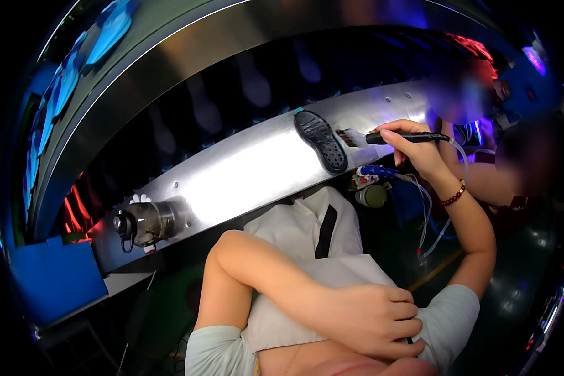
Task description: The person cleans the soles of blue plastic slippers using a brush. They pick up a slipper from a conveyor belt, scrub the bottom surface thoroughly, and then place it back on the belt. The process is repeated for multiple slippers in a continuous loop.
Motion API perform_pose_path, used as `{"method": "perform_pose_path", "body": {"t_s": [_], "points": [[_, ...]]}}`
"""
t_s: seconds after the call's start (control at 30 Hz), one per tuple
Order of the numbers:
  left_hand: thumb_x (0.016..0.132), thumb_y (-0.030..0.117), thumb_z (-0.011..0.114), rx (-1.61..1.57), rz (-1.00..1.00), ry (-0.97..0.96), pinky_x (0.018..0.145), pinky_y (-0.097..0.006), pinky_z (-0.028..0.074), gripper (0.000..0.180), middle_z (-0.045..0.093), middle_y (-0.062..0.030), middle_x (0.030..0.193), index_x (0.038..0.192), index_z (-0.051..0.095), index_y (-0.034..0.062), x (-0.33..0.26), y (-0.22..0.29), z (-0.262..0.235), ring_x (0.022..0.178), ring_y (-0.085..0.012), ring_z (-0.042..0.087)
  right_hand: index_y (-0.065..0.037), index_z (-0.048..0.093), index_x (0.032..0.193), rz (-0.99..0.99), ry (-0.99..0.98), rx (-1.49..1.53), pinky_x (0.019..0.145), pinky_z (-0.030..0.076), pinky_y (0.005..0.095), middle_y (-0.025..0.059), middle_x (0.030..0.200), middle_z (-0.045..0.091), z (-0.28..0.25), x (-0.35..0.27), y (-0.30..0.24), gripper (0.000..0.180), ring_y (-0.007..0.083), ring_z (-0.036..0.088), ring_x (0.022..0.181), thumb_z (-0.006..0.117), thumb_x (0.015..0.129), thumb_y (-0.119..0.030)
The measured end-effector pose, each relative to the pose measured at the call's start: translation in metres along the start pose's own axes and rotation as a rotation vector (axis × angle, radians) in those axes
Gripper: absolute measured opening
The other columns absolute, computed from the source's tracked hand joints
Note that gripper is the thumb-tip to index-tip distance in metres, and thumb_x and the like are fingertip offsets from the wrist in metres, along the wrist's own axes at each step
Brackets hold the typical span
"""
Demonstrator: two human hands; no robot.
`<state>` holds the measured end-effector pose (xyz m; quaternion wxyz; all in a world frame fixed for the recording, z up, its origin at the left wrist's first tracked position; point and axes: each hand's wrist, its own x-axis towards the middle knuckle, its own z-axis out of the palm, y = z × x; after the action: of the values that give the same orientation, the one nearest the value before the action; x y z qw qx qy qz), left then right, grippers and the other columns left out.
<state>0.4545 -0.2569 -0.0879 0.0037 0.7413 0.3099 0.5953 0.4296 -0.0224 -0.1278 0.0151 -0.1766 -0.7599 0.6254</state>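
My right hand [413,147] is closed round the black handle of a flat brush [356,138], which has a clear tube running from its rear end. The brush's dark bristles point left, close beside a black shoe sole [321,141]. That sole lies on the shiny metal ledge [232,166], its textured side up and a bit of teal at its far tip. Across my body reaches my left arm, and my left hand [376,319] rests against the apron and right sleeve. Its fingers are bent and slightly apart, with nothing visible in them.
A dark see-through bottle [150,222] with a black looped cap stands at the ledge's left end. Faint soles [254,84] show in the dark recess behind. Blue soles [109,31] lie at the upper left. A co-worker's forearm [482,182] is at the right, near hanging tubes [427,213].
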Motion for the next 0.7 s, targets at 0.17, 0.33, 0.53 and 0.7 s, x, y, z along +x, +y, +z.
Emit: {"method": "perform_pose_path", "body": {"t_s": [0.17,0.33,0.53,0.7], "points": [[0.073,0.018,0.055,-0.038,0.004,0.067,0.055,-0.029,0.039,0.021,0.046,-0.0045,0.065,0.085,0.056,0.0015,-0.001,-0.003,0.007,0.058,-0.0198,0.049,0.003,0.063,0.097,-0.038,-0.017,0.037,0.046,0.041,0.0179,0.005,0.078,0.064,0.004,0.002,0.0,0.024,0.0053,0.051,0.049,0.063,0.084,-0.017],[0.071,0.019,0.055,0.067,0.083,0.107,0.054,-0.03,0.038,0.019,0.046,-0.0042,0.064,0.081,0.055,0.0024,-0.005,-0.002,0.011,0.058,-0.0198,0.049,0.003,0.064,0.096,-0.053,-0.032,0.046,0.046,0.041,0.0174,0.003,0.074,0.062,0.007,0.002,0.005,0.02,0.0043,0.05,0.049,0.061,0.085,-0.014],[0.068,0.02,0.055,0.057,0.004,-0.093,0.059,-0.031,0.041,0.02,0.048,-0.0067,0.07,0.075,0.053,0.0019,-0.008,0.001,0.012,0.067,-0.0231,0.052,0.002,0.064,0.097,-0.043,-0.057,-0.005,0.046,0.041,0.016,0.0039,0.079,0.064,0.011,0.002,0.006,0.02,0.0036,0.049,0.049,0.061,0.086,-0.015],[0.064,0.022,0.056,0.004,0.023,-0.053,0.065,-0.034,0.042,0.026,0.05,-0.0096,0.073,0.074,0.052,-0.0007,-0.015,-0.004,0.02,0.073,-0.0267,0.053,0.003,0.064,0.096,-0.061,-0.058,0.005,0.045,0.04,0.0158,0.003,0.072,0.062,0.013,0.001,0.006,0.021,0.0038,0.05,0.048,0.061,0.085,-0.015]]}}
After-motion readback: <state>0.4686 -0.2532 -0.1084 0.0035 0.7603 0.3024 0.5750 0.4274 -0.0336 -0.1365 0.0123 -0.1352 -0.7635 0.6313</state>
